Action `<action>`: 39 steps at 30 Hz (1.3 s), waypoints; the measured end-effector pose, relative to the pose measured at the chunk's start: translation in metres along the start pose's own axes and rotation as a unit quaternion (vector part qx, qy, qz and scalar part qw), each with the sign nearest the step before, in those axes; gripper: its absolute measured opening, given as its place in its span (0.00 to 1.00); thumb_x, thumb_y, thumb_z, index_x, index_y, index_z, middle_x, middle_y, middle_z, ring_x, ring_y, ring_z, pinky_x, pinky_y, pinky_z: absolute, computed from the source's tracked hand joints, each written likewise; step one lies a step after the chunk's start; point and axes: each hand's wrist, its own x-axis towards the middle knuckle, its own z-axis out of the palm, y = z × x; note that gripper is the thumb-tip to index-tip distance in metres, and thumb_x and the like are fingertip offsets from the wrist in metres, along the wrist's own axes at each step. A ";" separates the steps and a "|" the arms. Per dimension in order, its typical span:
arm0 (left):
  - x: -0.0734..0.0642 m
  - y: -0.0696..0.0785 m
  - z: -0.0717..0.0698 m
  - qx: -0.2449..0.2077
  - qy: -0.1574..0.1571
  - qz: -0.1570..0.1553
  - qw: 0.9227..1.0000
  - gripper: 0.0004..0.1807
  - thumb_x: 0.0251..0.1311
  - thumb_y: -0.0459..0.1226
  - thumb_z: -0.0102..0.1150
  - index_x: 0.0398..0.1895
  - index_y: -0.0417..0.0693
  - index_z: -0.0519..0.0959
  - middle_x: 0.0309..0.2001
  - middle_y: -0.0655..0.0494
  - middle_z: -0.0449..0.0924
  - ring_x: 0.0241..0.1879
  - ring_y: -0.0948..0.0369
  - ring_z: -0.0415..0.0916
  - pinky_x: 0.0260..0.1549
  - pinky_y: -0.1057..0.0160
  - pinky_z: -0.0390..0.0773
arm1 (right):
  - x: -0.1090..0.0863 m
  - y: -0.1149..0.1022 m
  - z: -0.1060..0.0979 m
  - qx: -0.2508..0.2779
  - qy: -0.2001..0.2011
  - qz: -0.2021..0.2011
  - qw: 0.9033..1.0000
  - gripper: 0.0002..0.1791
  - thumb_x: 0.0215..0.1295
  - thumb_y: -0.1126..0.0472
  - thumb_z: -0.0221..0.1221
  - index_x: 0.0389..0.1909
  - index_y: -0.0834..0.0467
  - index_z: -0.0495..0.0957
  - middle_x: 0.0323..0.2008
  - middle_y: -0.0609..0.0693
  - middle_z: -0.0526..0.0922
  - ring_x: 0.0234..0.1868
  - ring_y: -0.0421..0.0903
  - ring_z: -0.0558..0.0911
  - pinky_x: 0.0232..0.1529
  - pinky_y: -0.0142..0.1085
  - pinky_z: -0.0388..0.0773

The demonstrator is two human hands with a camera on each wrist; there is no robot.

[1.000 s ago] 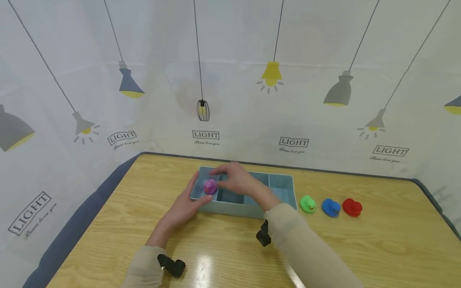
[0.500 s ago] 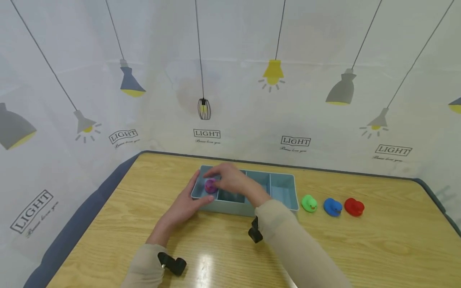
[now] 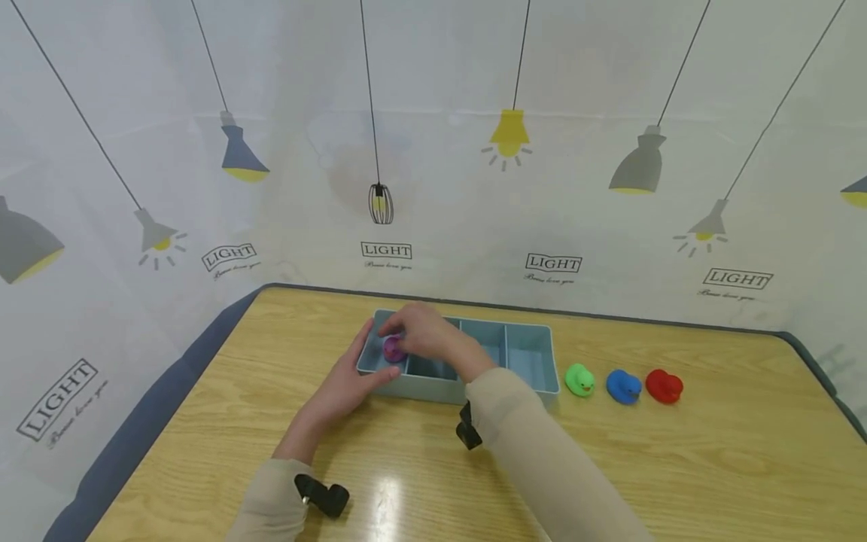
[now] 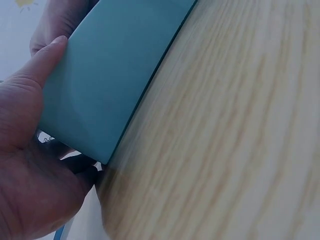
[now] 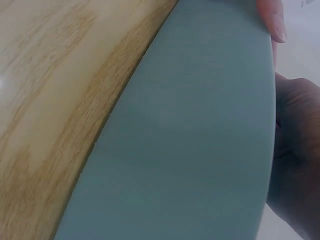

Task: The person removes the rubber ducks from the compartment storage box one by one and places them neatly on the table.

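A grey-blue box [image 3: 433,388] with several compartments in a row lies on the wooden table. My left hand [image 3: 345,384] grips its left end, thumb along the front wall and fingers round the end wall. In the left wrist view the thumb [image 4: 47,57] presses near the box's top edge. A purple rubber duck [image 3: 393,349] sits in the leftmost compartment. Reaching over the box, my right hand [image 3: 430,335] has its thumb and fingers curled round the duck and partly covers it. The right wrist view shows mostly the box's front wall [image 5: 175,130], which hides the duck.
Right of the box, a green duck [image 3: 579,380], a blue duck [image 3: 623,386] and a red duck [image 3: 664,385] stand in a row on the table [image 3: 420,482]. A white curtain [image 3: 447,203] printed with lamps hangs behind the table's far edge.
My right hand has moved slightly left and its fingers have closed in round the purple duck, covering more of it. The left hand keeps its hold on the box; the other ducks stay put.
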 end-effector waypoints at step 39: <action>-0.002 0.001 -0.001 0.001 -0.007 0.006 1.000 0.55 0.66 0.52 0.67 0.85 0.65 0.39 0.82 0.45 0.43 0.80 0.43 0.40 0.74 0.36 0.46 | 0.005 0.010 0.009 -0.022 -0.004 -0.061 0.998 0.15 0.63 0.73 0.65 0.48 0.55 0.89 0.41 0.44 0.88 0.44 0.40 0.83 0.51 0.31 0.79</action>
